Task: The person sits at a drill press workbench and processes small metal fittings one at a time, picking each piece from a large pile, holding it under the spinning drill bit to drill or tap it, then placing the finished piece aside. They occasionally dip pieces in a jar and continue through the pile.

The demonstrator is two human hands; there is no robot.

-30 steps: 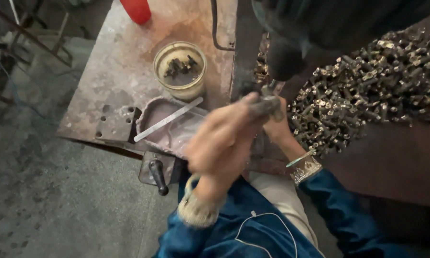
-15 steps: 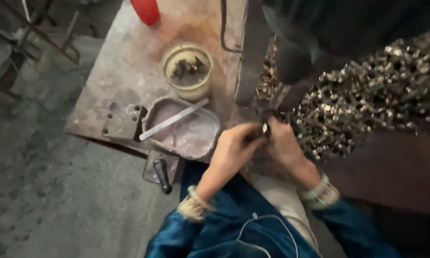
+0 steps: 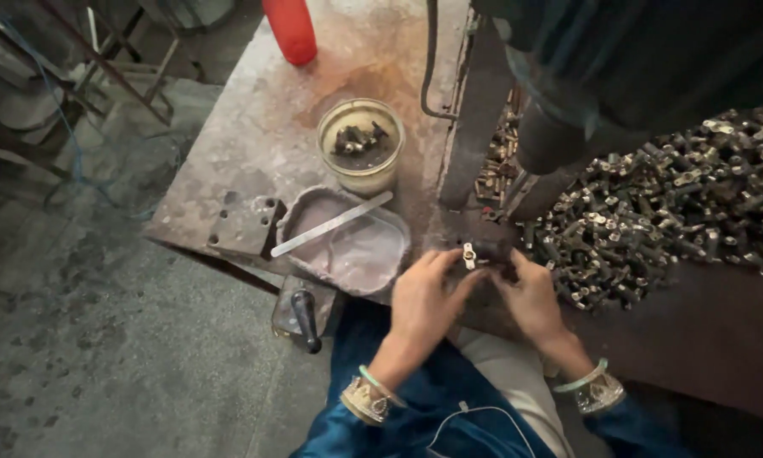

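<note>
Both hands [image 3: 475, 293] pinched around small fitting [image 3: 469, 254]

Our left hand [image 3: 422, 301] and right hand [image 3: 534, 298] are bare. At each wrist we wear a light green bangle [image 3: 373, 378] beside a broad embroidered cuff [image 3: 360, 401], ending shiny blue sleeves [image 3: 631, 424]. Below the hands, a thin white cord [image 3: 470, 416] loops across our blue clothing, over pale trousers [image 3: 504, 377].

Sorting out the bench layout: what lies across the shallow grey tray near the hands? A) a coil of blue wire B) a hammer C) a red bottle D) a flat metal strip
D: a flat metal strip rests slantwise across the grey tray, left of the left hand.
</note>
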